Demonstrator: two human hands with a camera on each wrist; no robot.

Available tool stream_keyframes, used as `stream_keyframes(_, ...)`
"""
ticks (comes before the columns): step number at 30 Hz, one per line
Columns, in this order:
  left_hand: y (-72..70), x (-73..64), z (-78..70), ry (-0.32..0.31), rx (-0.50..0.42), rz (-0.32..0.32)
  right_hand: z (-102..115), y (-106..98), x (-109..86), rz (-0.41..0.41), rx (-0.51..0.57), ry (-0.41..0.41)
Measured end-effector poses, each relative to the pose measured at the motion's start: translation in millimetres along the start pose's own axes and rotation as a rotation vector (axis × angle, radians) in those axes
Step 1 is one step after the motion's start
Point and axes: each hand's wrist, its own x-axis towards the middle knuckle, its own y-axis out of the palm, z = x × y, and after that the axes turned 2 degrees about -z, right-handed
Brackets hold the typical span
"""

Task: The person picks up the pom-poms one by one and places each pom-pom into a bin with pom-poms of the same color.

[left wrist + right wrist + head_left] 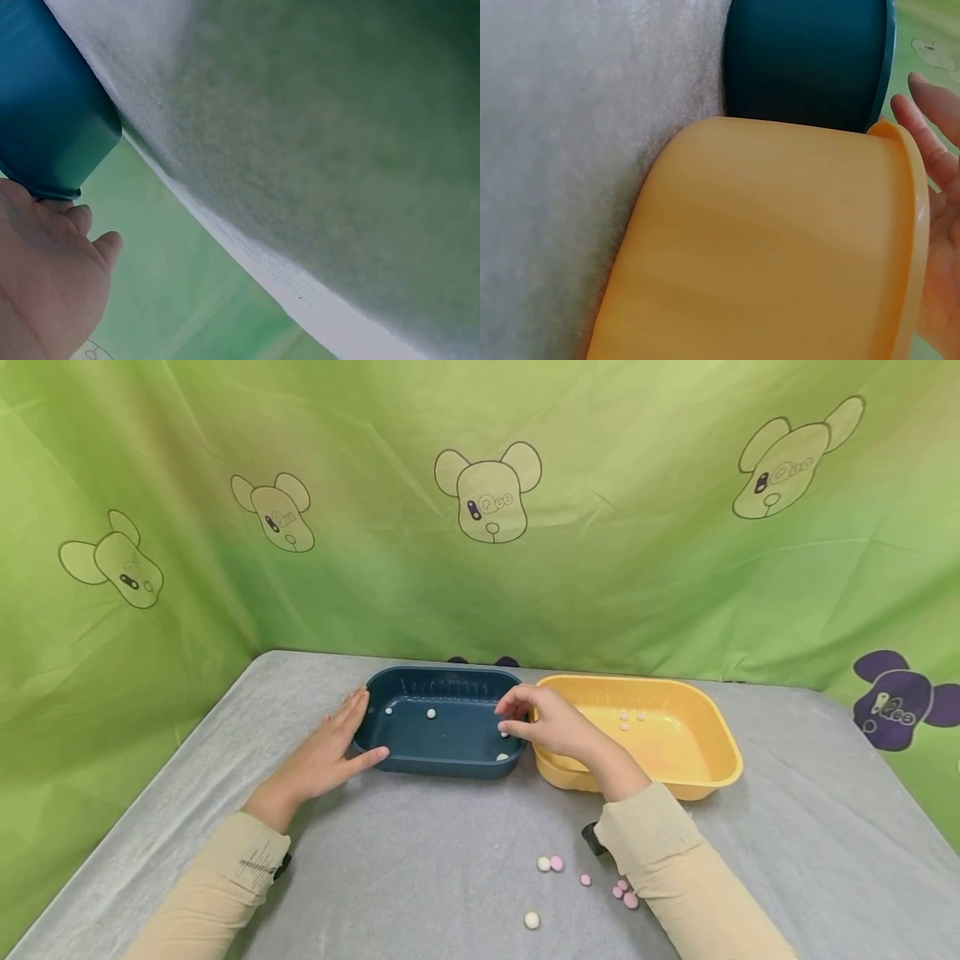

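My left hand (330,752) rests with straight fingers against the left rim of a dark blue basin (450,767). In the left wrist view its fingers touch the outside of that basin's rim. Over the basin's right end hovers my right hand (551,720), thumb and forefinger bent and apart, nothing visible between them. A small white ball (504,734) is just below those fingertips. Other white balls, one near the middle (431,714), lie on the basin floor. Beside it stands a yellow basin (712,752) with a few pink balls (624,716) inside, partly under my right wrist.
On the grey cloth in front lie two white balls, one of them nearest (532,920), and several pink balls, such as a single one (586,880). Some are close to my right sleeve (675,852). A green printed curtain (375,593) hangs behind the table.
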Motion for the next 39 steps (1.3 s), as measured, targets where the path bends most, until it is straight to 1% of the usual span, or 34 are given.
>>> stream_keyframes(5,0.6,0.1,-0.6,-0.005,-0.001,-0.003,2.1,-3.0,-4.6,-0.01,-0.008,-0.02)
stream_keyframes(21,0.4,-0.8,-1.1,-0.011,-0.008,0.001,2.5,-11.3,-17.4,-0.039,-0.031,-0.028)
stream_keyframes(29,1.1,-1.4,-0.9,-0.006,-0.004,-0.003,3.8,-13.5,-25.5,-0.045,-0.07,-0.047)
stream_keyframes(36,1.2,-1.1,-0.5,-0.002,-0.003,-0.005,10.1,-16.7,-33.4,0.0,-0.051,-0.034)
stream_keyframes(39,0.7,-0.9,-0.8,-0.001,-0.002,-0.004,14.1,-17.3,-37.2,0.014,-0.068,-0.031)
